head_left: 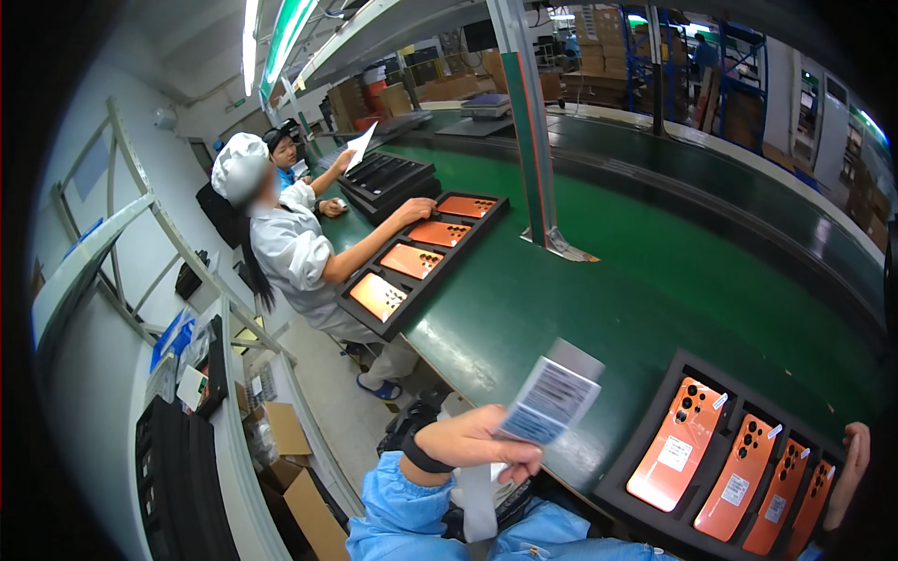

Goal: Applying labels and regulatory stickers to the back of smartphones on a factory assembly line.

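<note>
My left hand (477, 441) pinches a strip of white printed labels (549, 400) over the bench's near edge, and a pale strip (480, 505) hangs below that hand. At the lower right lies a black foam tray (613, 481) with several orange phones (675, 449), camera sides up. White stickers are on the backs of at least three of them, and small clear tabs stand by their cameras. Against the tray's right end rests my right hand (849, 472), its visible fingers stretched out. The picture's dark rim hides part of it.
A co-worker in white (290, 243) reaches over another tray of orange phones (412, 261) at the left. Dark trays (388, 182) are stacked beyond, where another person holds a white sheet (362, 148). A metal post (528, 131) stands on the green bench (486, 323).
</note>
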Tool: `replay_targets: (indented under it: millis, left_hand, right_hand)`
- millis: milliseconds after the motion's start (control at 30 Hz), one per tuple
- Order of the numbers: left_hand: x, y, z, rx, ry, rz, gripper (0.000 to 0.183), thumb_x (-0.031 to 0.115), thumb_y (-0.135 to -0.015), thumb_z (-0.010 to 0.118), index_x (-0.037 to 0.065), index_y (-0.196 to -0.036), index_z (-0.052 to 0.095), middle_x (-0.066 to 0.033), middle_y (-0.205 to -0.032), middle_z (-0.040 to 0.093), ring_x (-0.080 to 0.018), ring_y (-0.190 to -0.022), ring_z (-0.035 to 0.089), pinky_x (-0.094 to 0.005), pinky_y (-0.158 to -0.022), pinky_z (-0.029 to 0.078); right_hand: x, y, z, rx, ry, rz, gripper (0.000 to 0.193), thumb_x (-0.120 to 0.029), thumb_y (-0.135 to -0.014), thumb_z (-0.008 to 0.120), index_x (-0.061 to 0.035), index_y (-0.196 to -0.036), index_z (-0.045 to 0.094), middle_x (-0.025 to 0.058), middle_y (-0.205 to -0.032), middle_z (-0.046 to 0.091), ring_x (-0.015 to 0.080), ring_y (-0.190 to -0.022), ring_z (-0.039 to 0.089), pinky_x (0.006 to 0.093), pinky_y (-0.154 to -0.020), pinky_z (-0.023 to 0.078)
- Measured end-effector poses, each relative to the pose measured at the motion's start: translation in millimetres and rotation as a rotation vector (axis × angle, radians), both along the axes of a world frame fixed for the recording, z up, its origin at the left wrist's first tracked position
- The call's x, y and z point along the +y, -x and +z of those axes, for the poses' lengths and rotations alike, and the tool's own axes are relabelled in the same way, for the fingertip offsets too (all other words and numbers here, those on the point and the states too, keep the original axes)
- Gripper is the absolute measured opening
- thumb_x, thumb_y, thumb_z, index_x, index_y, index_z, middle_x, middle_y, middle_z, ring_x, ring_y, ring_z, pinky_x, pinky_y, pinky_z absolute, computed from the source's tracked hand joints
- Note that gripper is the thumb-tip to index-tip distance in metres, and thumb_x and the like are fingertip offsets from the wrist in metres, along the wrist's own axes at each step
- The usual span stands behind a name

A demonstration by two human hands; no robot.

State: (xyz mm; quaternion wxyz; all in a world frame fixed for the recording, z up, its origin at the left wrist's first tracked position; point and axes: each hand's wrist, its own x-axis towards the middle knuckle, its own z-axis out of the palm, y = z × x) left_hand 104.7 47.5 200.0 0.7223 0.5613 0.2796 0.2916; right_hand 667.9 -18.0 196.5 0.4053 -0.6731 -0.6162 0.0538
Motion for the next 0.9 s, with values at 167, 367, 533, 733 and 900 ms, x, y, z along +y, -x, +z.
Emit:
replay_targets:
  millis: [167, 367, 533, 733, 900]
  left_hand:
    - [25, -62, 17, 0.181, -0.272, -0.497, 0.018, 0.01, -0.091, 0.049, -0.005, -0.091, 0.059, -0.0098, -0.069, 0.059, -0.0149, -0.056, 0.055, -0.0275, -0.052, 0.044]
    - [13, -131, -19, 0.124, -0.732, -0.455, 0.01, 0.007, -0.077, 0.05, -0.004, -0.077, 0.05, -0.0205, -0.07, 0.052, -0.0389, -0.067, 0.051, -0.0427, -0.06, 0.041]
    - [10, -145, -18, 0.353, -0.759, -0.46, 0.013, 0.011, -0.074, 0.052, -0.001, -0.072, 0.048, -0.0177, -0.069, 0.054, -0.0372, -0.07, 0.054, -0.0451, -0.06, 0.04]
    - [11, -145, -23, 0.344, -0.751, -0.459, 0.013, 0.012, -0.075, 0.052, 0.0, -0.072, 0.05, -0.0175, -0.069, 0.055, -0.0367, -0.07, 0.054, -0.0448, -0.059, 0.04]
    - [13, -143, -25, 0.303, -0.73, -0.449, 0.012, 0.011, -0.075, 0.052, 0.0, -0.072, 0.048, -0.0178, -0.069, 0.055, -0.0371, -0.068, 0.054, -0.0437, -0.056, 0.039]
  right_hand:
    - [-5, -8, -27, -0.036, 0.07, -0.051, 0.021, -0.005, -0.087, 0.043, 0.0066, -0.102, 0.05, 0.0137, -0.11, 0.049, 0.0231, -0.106, 0.047, 0.0292, -0.093, 0.033]
    - [2, -9, -69, -0.246, 0.076, -0.079, 0.023, -0.001, -0.083, 0.045, 0.0039, -0.105, 0.049, 0.0151, -0.116, 0.046, 0.0281, -0.113, 0.044, 0.0328, -0.098, 0.03]
    - [2, -5, -68, -0.212, 0.093, -0.112, 0.022, 0.0, -0.081, 0.045, 0.0035, -0.103, 0.049, 0.0155, -0.117, 0.045, 0.0292, -0.113, 0.043, 0.0335, -0.099, 0.03]
    - [1, -5, -67, -0.202, 0.109, -0.12, 0.025, 0.004, -0.078, 0.043, 0.0035, -0.103, 0.049, 0.0156, -0.118, 0.045, 0.0293, -0.114, 0.042, 0.0334, -0.099, 0.029]
    - [1, -7, -69, -0.201, 0.116, -0.112, 0.025, 0.005, -0.079, 0.04, 0.0035, -0.102, 0.049, 0.0154, -0.118, 0.045, 0.029, -0.115, 0.042, 0.0331, -0.1, 0.029]
